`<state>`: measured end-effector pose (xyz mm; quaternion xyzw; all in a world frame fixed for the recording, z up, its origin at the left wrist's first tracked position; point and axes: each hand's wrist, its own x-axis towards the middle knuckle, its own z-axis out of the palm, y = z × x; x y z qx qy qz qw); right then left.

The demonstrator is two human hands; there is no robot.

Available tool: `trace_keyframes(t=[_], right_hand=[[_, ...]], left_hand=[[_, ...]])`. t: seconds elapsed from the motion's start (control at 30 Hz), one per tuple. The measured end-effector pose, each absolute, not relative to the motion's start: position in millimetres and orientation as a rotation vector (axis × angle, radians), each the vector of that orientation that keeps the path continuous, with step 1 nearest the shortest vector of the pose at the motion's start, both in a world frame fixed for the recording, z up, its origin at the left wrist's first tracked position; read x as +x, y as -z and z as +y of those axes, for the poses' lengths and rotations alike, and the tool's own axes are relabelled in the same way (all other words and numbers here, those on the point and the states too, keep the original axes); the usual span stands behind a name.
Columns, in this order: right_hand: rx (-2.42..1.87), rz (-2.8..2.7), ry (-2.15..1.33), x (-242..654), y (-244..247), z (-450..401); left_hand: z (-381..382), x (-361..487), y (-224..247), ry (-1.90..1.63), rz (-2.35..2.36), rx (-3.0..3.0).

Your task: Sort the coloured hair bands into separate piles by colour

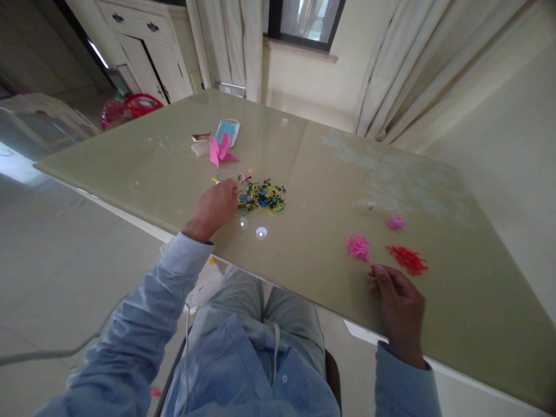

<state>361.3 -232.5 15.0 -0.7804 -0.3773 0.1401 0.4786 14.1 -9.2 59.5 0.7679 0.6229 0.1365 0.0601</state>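
Note:
My left hand [218, 204] is at the left edge of a mixed pile of small yellow, black and blue rubber bands [263, 196]. Its fingers are drawn together, and whatever they hold is hidden. Above the table's near edge on the right, my right hand [398, 298] is closed, thumb against the curled fingers; anything between them is too small to tell. Just beyond it lie a heap of pink bands [358, 248] and a heap of red bands [407, 260]. A smaller pink-purple clump [396, 222] sits farther back.
A pink folded paper shape [220, 149] lies beside a blue face mask [227, 132] and a small brownish packet [201, 137]. Something clear, perhaps plastic [369, 204], rests near the pink-purple clump. The glossy table [313, 278] has its near edge at my lap.

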Motion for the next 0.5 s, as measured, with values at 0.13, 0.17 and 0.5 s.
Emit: trace_keyframes(t=[0.13,0.17,0.5], right_hand=[[-1.905,-0.947,-0.330,361.6,-15.2,-232.8],[-1.903,-0.948,-0.333,361.3,-15.7,-233.0],[-1.885,-0.942,-0.336,360.1,-17.8,-233.0]], left_hand=[[-3.8,11.2,-49.5,-0.221,1.962,2.320],[-3.1,10.4,-48.4,-0.206,1.954,2.326],[6.3,12.4,-50.9,-0.203,1.881,2.381]])
